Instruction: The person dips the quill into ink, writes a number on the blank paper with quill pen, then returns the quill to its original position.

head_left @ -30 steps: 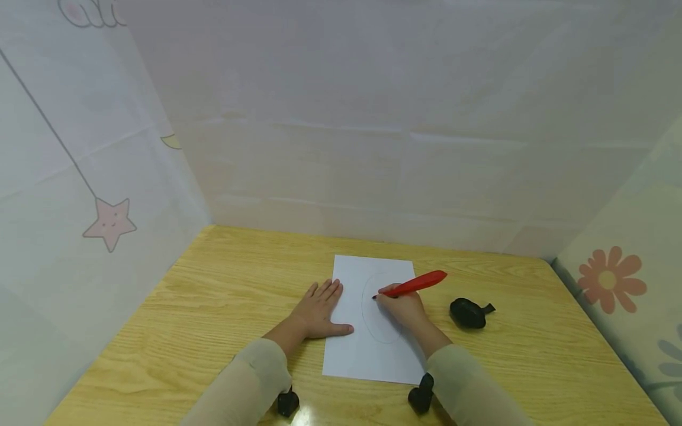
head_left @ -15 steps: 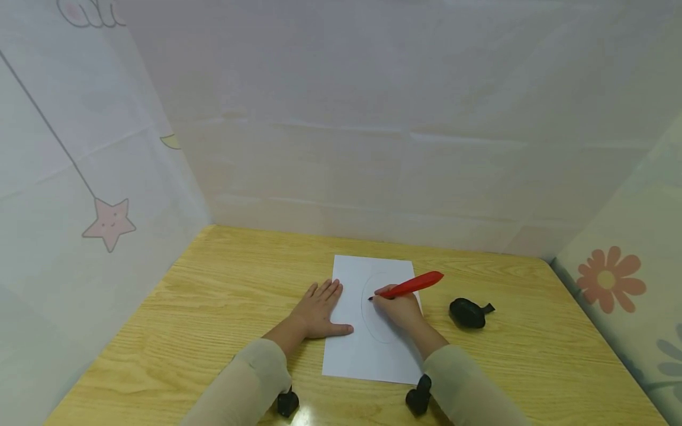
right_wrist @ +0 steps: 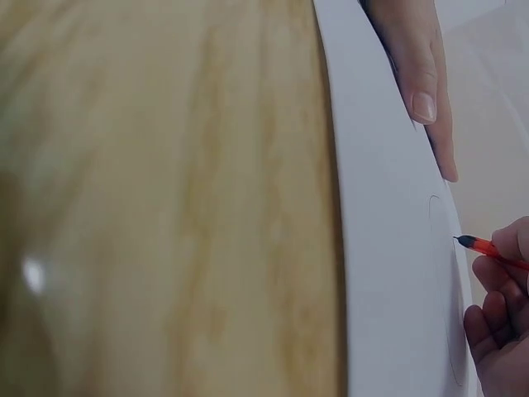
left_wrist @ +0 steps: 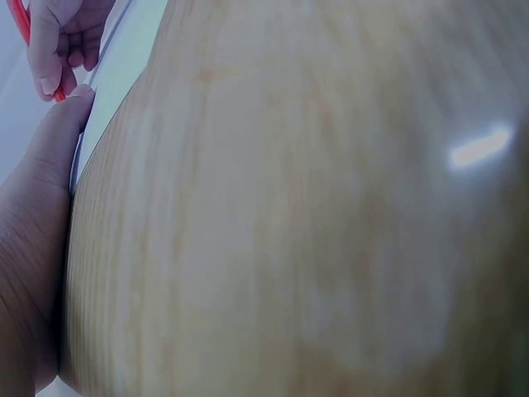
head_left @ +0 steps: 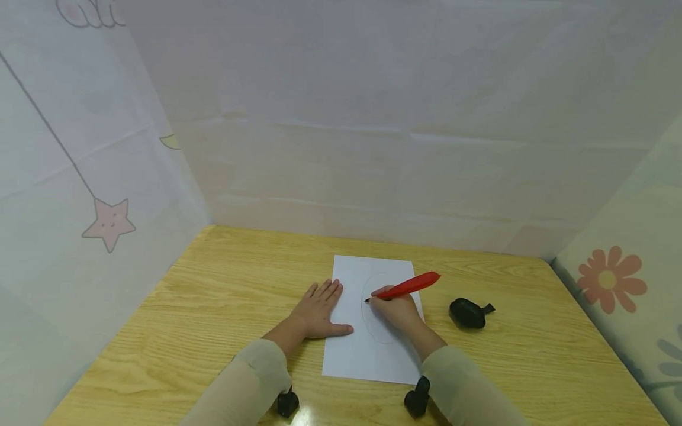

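A white sheet of paper (head_left: 362,362) lies on the wooden table, bearing a thin, faint oval outline. The left hand (head_left: 317,313) rests flat on the sheet's left side, fingers spread and thumb reaching inward. In the right hand (head_left: 399,310) is a red pen (head_left: 411,286) with a wide, tapering rear end, pinched near its dark tip. That tip is at the paper, inside the oval close to its left line. The right wrist view shows the pen's dark point (right_wrist: 464,241) by the sheet, the other fingers curled below it.
A black rounded object (head_left: 467,313) with a short tab lies right of the paper. Small black lumps (head_left: 288,403) sit by both sleeves. Pale printed sheeting (head_left: 373,177) stands behind and beside the wooden table (head_left: 213,284).
The right hand has shifted slightly left, carrying the pen tip toward the oval's left line and a little nearer the person. The left hand has stayed in place.
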`<act>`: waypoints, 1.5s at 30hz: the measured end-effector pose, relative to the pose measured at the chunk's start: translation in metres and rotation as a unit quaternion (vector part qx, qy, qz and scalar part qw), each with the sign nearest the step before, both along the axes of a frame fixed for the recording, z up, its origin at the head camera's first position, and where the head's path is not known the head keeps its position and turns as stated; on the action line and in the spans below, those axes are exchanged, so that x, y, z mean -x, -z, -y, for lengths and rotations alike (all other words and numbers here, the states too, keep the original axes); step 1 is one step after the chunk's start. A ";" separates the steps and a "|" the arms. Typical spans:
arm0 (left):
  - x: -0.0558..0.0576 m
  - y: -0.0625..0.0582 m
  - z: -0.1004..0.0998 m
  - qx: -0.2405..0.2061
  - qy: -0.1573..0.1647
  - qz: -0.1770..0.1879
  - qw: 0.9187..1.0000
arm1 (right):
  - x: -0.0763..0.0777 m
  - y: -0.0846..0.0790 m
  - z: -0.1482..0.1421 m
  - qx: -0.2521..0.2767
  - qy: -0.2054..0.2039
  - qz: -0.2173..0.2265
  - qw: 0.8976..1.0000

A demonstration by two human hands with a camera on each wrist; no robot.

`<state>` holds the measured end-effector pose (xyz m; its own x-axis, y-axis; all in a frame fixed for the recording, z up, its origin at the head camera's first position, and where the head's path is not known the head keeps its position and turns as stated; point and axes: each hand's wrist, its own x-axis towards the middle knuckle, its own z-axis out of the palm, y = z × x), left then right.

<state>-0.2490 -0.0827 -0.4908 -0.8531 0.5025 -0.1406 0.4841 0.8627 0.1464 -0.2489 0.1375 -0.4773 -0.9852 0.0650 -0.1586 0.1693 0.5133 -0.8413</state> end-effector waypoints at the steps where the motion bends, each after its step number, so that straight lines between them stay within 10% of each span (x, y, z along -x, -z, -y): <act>1: 0.000 0.000 0.000 0.001 0.000 0.001 1.000 | 0.000 0.000 0.000 -0.001 -0.001 0.001 1.000; 45: 0.000 0.003 0.000 -0.014 -0.007 0.006 1.000 | 0.004 -0.008 -0.020 0.057 0.052 -0.019 0.997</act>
<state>-0.2494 -0.0830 -0.4939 -0.8584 0.4943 -0.1371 0.4698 0.8649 0.1769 -0.2525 0.1571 -0.4697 -0.9793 0.1513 -0.1343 0.1844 0.3948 -0.9001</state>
